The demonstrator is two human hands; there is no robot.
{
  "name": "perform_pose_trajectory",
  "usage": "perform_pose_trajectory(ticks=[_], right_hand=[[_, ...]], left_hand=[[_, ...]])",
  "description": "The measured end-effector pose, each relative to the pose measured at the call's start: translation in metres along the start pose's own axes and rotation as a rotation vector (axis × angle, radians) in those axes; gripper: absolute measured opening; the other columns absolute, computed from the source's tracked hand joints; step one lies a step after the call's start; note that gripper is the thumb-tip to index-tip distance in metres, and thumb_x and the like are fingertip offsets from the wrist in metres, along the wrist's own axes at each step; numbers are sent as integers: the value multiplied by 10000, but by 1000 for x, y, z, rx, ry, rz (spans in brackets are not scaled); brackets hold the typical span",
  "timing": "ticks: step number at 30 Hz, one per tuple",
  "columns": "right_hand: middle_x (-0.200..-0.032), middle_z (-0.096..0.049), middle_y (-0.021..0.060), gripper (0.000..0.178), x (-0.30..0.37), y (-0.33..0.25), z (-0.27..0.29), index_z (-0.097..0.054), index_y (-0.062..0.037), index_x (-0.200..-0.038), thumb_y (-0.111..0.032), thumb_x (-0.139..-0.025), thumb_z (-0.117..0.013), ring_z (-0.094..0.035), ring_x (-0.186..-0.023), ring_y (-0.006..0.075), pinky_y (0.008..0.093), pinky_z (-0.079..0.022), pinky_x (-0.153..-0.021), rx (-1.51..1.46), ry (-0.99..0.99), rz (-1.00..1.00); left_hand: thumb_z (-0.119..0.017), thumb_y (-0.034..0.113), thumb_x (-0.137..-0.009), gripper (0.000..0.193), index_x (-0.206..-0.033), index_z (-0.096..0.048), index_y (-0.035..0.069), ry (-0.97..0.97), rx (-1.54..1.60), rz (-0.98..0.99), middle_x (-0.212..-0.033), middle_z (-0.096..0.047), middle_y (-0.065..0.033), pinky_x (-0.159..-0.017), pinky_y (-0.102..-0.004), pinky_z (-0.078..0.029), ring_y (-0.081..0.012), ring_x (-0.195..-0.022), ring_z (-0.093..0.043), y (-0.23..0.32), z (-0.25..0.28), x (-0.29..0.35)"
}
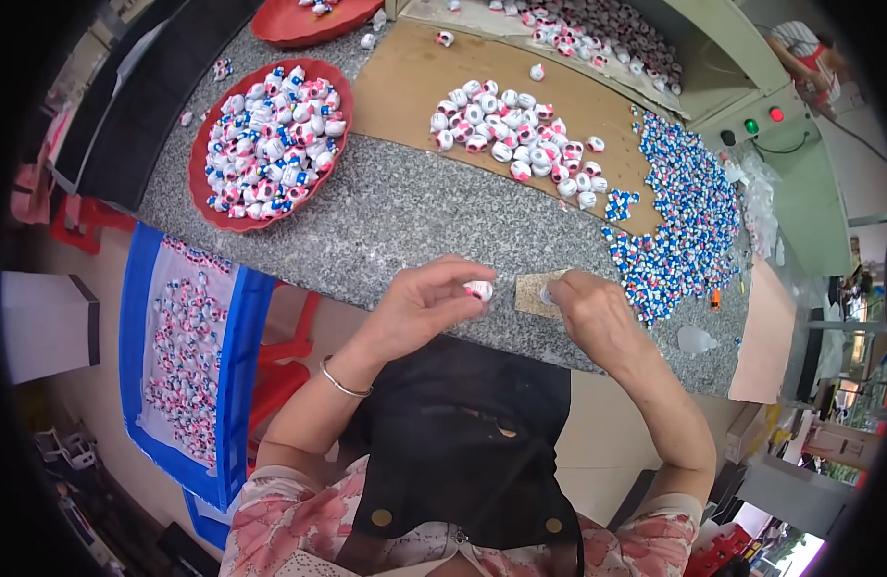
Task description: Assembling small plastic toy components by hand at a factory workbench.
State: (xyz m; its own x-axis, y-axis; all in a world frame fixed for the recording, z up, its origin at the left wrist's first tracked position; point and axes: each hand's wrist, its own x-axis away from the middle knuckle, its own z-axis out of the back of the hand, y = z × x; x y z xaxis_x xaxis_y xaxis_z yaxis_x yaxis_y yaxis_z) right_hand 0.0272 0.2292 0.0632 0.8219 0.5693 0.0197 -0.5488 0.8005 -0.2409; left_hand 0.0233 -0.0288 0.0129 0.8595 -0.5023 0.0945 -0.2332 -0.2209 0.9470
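My left hand [422, 306] pinches a small white doll-head piece [479, 288] with a dark and pink patch, between thumb and fingertips. To its right, my right hand [597, 313] is closed, fingers bent down over a speckled tan block [534, 296] at the counter's front edge. A whitish bit shows at those fingertips, but what they grip is mostly hidden. Beyond both hands, loose white-and-pink head pieces [511, 130] lie on a brown board [395, 91]. Small blue-and-white body pieces [688, 212] are heaped to the right.
A red scalloped bowl [343, 106] at the left holds pieces with heads and blue bodies. Below it stands a blue-rimmed tray [230, 385] of similar pieces. A green machine [799, 183] with lit buttons borders the far right. A translucent squeeze bottle [695, 338] lies near the right edge.
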Motion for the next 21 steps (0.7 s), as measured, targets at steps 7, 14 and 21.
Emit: perform_pose_trajectory(ticks=[7,14,21], right_hand=[[-752,-577,134,119,2,1,-3,-622,-9,-865,28,-752,-618,-625,-669,336,424,-506,-581,-18,116,7],[-813,-638,134,159,13,3,-13,-659,-6,-938,29,-785,-684,-657,-708,306,372,-521,-600,-142,273,-122],[-889,-698,41,137,22,-8,-8,-684,22,-1010,-65,-903,-678,-648,-779,82,240,-544,-711,-1273,234,-655]], left_hand=[[-619,-65,-896,302,-1194,-606,-20,-60,236,85,-1177,-634,-93,-924,-279,-526,-158,-1062,-641,-8,-1,-10],[-637,-80,-881,345,-1214,-585,-11,-42,166,-49,-1129,-629,-64,-923,-278,-531,-146,-1068,-627,-32,-22,-26],[-701,-70,-785,401,-1172,-621,-1,61,-639,-495,-1101,-637,-140,-783,-299,-561,-239,-972,-668,-31,-42,-31]])
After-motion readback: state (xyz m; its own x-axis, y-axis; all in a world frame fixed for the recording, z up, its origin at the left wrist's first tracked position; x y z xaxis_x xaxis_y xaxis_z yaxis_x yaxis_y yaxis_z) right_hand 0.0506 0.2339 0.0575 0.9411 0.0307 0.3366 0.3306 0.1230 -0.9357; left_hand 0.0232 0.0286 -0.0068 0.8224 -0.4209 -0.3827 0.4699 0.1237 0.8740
